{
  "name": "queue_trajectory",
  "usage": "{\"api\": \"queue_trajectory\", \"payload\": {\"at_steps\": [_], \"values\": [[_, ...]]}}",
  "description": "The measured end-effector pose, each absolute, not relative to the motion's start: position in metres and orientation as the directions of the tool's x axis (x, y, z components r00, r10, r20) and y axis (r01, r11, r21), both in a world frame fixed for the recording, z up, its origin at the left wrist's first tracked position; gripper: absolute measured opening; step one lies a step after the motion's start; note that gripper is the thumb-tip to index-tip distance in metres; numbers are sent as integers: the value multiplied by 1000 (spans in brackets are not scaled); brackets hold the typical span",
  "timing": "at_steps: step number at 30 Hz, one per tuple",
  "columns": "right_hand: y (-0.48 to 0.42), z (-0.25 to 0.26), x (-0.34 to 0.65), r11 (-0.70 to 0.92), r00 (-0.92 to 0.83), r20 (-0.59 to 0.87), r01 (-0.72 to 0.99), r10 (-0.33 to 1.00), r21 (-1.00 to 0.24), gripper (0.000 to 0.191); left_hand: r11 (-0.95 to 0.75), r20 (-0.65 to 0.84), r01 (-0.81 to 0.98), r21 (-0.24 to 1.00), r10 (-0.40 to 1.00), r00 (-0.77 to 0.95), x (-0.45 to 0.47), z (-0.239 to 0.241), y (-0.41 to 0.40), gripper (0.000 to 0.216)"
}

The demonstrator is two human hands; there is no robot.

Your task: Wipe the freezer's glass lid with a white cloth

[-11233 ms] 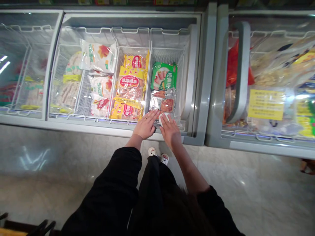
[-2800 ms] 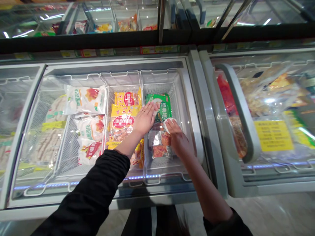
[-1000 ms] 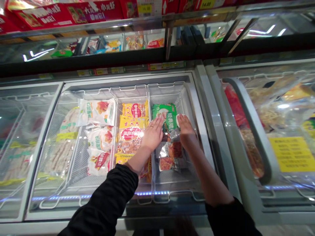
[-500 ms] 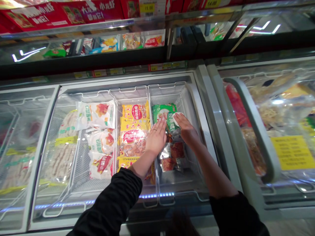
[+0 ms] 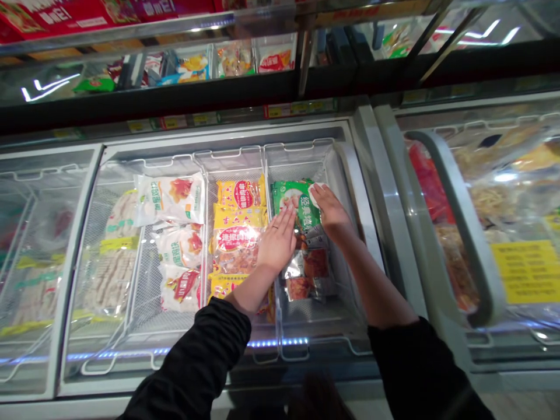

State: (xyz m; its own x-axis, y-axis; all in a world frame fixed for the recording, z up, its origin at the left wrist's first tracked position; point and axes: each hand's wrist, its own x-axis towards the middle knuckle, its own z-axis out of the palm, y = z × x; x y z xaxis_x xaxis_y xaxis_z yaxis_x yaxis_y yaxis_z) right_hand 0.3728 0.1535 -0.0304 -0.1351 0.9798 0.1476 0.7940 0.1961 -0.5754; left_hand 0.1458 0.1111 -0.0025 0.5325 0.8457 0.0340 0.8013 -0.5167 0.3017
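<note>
My left hand point(image 5: 279, 234) lies flat with fingers stretched out, a ring on one finger. It seems to rest on the freezer's clear cover, over a green package point(image 5: 310, 211); a faint mirror image shows at its fingertips. My right hand point(image 5: 333, 211) presses a small white cloth or tissue point(image 5: 315, 189) under its fingers, just right of the left hand. Below the hands are clear packs of brown food point(image 5: 315, 262) in the same wire basket. Yellow bags point(image 5: 238, 239) fill the basket to the left.
White bags point(image 5: 172, 198) sit in a basket further left. The freezer frame point(image 5: 389, 221) runs along the right, beside another lid with a grey handle point(image 5: 455, 221) and a yellow notice point(image 5: 527, 271). A glass-fronted shelf point(image 5: 188, 64) with red boxes above it stands behind.
The view has shifted slightly, so the shelf sits higher in the picture. My right hand with the white cloth has barely moved over the green package. My left hand stays in place.
</note>
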Motion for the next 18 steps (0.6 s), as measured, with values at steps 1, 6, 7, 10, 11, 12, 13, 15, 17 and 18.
{"api": "queue_trajectory", "payload": {"at_steps": [1,6,7,10,11,12,13,15,17,18], "values": [[148,-31,375,180,-114,149,797,982,-577,76,-517,35,801,302,845,533,146,-2,111,61],[166,-31,364,10,55,100,830,993,-558,77,-513,34,806,296,849,528,145,-3,111,61],[173,-29,359,-2,65,93,831,993,-556,77,-511,34,808,294,850,526,145,-3,112,61],[176,-22,346,56,-15,78,826,997,-560,77,-510,44,808,295,852,521,145,-3,112,60],[169,-19,345,95,-65,72,822,995,-561,78,-509,49,808,297,853,520,145,-3,112,60],[158,-16,345,131,-110,70,819,991,-559,79,-509,54,807,300,853,519,145,-3,112,60],[144,-13,347,159,-144,71,817,987,-554,80,-510,58,805,303,853,518,145,-3,111,60],[116,-10,353,185,-154,101,832,983,-524,82,-509,72,804,309,855,514,145,-5,110,61],[98,-11,358,150,-96,130,850,987,-505,83,-513,89,799,315,854,513,144,-7,110,61],[97,-13,359,126,-62,142,855,988,-504,83,-514,96,797,317,853,512,144,-8,110,61]]}}
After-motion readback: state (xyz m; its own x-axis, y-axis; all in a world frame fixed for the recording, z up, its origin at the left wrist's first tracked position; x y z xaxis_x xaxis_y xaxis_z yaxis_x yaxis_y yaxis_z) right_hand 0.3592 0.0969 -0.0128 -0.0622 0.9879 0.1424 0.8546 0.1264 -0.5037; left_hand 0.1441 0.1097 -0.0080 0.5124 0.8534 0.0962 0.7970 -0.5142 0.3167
